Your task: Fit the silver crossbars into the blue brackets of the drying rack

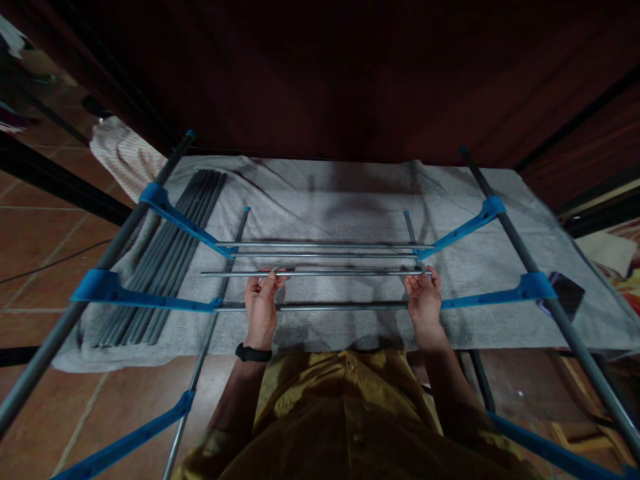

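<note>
A grey metal rod (pixel 340 273) lies level across the middle of a rack frame made of grey poles and blue plastic brackets (pixel 185 225). My left hand (pixel 262 303) is closed on the rod left of its middle, a black band on the wrist. My right hand (pixel 424 297) is closed on the rod's right end, next to the right blue bracket (pixel 463 230). Two more rods (pixel 320 249) sit fitted between the brackets just beyond it, and another rod (pixel 340 307) runs below my hands.
A grey towel (pixel 350 193) is spread on the tiled floor under the frame. A bundle of several loose grey rods (pixel 170 260) lies on its left part. A striped cloth (pixel 123 157) is at the far left, a dark phone-like slab (pixel 567 293) at the right.
</note>
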### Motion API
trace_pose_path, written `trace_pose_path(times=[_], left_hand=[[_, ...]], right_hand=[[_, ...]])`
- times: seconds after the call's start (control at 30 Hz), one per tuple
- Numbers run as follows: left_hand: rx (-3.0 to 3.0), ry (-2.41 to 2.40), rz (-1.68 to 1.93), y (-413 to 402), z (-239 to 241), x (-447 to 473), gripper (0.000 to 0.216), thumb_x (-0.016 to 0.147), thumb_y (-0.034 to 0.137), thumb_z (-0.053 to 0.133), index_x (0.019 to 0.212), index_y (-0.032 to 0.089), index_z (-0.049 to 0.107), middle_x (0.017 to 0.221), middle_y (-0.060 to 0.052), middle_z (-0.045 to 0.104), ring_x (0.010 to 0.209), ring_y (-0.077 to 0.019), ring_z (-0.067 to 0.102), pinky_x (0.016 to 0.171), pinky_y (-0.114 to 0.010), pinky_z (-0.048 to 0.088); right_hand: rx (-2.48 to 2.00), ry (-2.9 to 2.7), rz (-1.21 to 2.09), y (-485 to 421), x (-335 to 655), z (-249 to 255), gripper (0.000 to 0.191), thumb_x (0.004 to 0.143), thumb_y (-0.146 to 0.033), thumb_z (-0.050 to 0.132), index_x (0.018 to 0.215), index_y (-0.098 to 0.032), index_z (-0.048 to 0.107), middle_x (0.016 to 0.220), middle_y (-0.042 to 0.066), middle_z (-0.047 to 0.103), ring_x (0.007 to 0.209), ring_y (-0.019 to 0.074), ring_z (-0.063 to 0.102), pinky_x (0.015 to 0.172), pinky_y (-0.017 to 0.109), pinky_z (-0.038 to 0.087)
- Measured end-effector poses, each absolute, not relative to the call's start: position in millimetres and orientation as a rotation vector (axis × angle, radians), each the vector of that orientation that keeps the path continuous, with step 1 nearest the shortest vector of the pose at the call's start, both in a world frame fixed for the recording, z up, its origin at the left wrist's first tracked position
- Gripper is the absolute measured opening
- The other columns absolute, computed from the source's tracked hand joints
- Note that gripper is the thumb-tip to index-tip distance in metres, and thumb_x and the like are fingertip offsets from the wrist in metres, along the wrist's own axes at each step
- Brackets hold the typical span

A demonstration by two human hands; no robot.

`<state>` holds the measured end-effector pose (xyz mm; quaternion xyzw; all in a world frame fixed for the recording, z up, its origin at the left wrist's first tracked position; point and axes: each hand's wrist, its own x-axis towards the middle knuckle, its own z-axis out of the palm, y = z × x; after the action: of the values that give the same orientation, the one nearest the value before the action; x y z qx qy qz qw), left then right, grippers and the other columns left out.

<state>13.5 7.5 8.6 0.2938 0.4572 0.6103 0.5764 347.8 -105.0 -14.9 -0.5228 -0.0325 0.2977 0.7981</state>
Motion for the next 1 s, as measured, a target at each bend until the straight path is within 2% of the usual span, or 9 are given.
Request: trace_pose_path(times=[0.23,0.6,1.0], left_hand=[[0.705,1.088,1.414,7.3,9.3,13.4,0.033,0.070,0.035,0.087,0.085,0.019,0.063,0.078,0.001,0.071,0.072,-0.0126,0.071,0.073,-0.024,0.051],[0.690,1.091,1.438,6.9,11.5,14.6,0.038,0.069,0.036,0.088,0.079,0.019,0.057,0.069,0.006,0.062,0.069,-0.0113,0.070,0.074,-0.024,0.050],[0.744,1.050,1.365,-3.9,19.3,30.5,0.035,0.072,0.034,0.086,0.094,0.019,0.062,0.072,0.005,0.067,0.074,-0.0131,0.071,0.076,-0.026,0.052]], right_hand=[[-1.137,-0.068,0.636,-104.8,347.3,-15.5,0.036,0.080,-0.022,0.066,0.114,-0.030,0.055,0.076,-0.008,0.066,0.071,0.0100,0.066,0.075,0.025,0.055],[-1.131,-0.060,0.644,-105.0,348.3,-15.6,0.037,0.077,-0.022,0.070,0.110,-0.030,0.055,0.072,-0.009,0.064,0.070,0.0108,0.066,0.075,0.026,0.056],[-1.138,-0.051,0.646,-104.8,347.2,-13.2,0.038,0.076,-0.021,0.070,0.110,-0.029,0.056,0.071,-0.009,0.064,0.069,0.0100,0.066,0.076,0.025,0.055]])
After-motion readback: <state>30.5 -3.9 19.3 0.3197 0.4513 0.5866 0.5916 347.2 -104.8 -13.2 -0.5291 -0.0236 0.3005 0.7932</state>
